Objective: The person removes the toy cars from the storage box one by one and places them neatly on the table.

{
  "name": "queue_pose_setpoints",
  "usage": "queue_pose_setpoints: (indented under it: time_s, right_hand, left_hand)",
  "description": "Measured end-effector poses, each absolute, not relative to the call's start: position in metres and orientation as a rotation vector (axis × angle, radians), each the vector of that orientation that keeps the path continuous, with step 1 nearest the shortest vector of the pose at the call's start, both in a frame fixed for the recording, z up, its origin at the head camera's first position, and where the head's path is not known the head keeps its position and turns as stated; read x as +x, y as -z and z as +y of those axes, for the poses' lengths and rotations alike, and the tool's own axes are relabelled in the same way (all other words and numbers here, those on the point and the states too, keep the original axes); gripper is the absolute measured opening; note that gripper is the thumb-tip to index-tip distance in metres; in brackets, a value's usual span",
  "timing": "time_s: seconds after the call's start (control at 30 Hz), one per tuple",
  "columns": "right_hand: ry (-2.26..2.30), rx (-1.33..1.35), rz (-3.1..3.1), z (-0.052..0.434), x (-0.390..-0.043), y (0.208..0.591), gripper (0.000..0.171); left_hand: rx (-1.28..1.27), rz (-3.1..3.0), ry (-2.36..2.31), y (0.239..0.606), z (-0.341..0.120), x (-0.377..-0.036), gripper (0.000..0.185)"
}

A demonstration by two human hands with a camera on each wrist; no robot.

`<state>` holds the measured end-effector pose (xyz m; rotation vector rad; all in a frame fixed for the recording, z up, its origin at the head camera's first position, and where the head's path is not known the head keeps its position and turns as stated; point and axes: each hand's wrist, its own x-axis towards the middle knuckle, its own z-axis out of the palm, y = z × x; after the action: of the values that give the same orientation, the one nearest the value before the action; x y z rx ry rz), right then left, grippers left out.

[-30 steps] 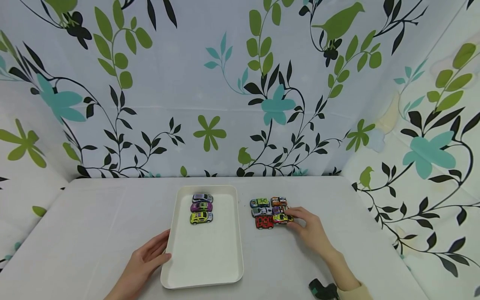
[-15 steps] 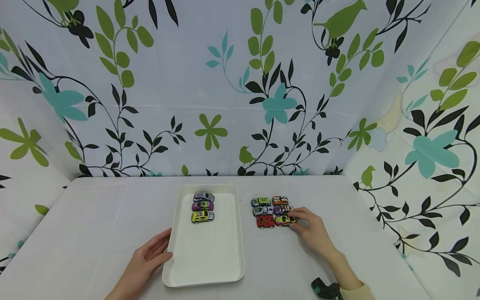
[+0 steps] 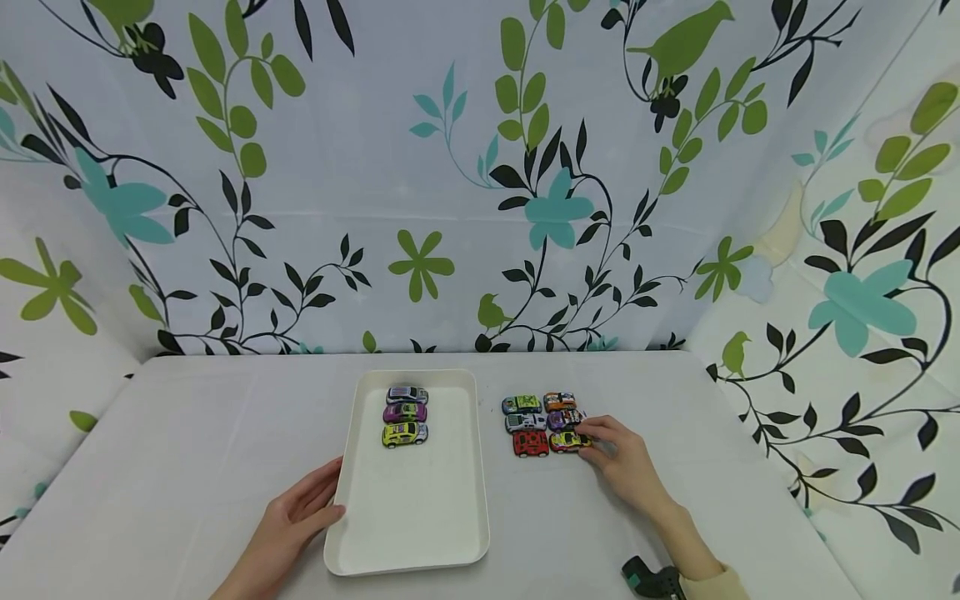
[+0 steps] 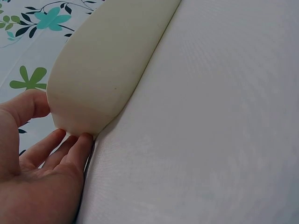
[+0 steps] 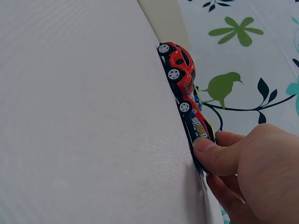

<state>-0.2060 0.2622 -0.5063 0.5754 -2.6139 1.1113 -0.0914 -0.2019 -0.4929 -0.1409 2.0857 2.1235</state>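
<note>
A white tray (image 3: 408, 517) lies on the table with three toy cars in a column at its far end: grey (image 3: 407, 394), purple (image 3: 404, 412), yellow-green (image 3: 404, 433). Right of the tray, several more toy cars stand in two columns. My right hand (image 3: 618, 458) pinches the nearest right one, a yellow car (image 3: 566, 441) (image 5: 200, 129), by its rear end; a red car (image 3: 530, 442) (image 5: 180, 70) stands beside it. My left hand (image 3: 288, 521) (image 4: 42, 172) rests against the tray's near left corner (image 4: 77, 116), thumb on the rim and straight fingers beneath.
A floral curtain encloses the table at the back and both sides. The table is covered with a pale grey cloth (image 3: 187, 433). A dark green wrist strap (image 3: 648, 579) shows at the bottom right.
The right hand has barely shifted on the yellow car. The left hand stays at the tray's corner.
</note>
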Motion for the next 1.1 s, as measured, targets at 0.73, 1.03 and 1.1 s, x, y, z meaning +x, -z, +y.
queue_pose_setpoints:
  time_s: [0.73, 1.03, 1.1]
  right_hand:
    - [-1.038, 0.577, -2.610, 0.258, -0.204, 0.494, 0.033]
    - [-1.000, 0.619, -2.586, 0.246, -0.205, 0.476, 0.035]
    - [-1.013, 0.650, -2.577, 0.241, -0.206, 0.472, 0.036]
  left_hand:
    - [-0.152, 2.083, -2.124, 0.493, -0.201, -0.091, 0.068]
    - [-0.161, 2.084, -2.115, 0.491, -0.202, -0.092, 0.068]
    - [-0.163, 2.084, -2.113, 0.492, -0.202, -0.092, 0.068]
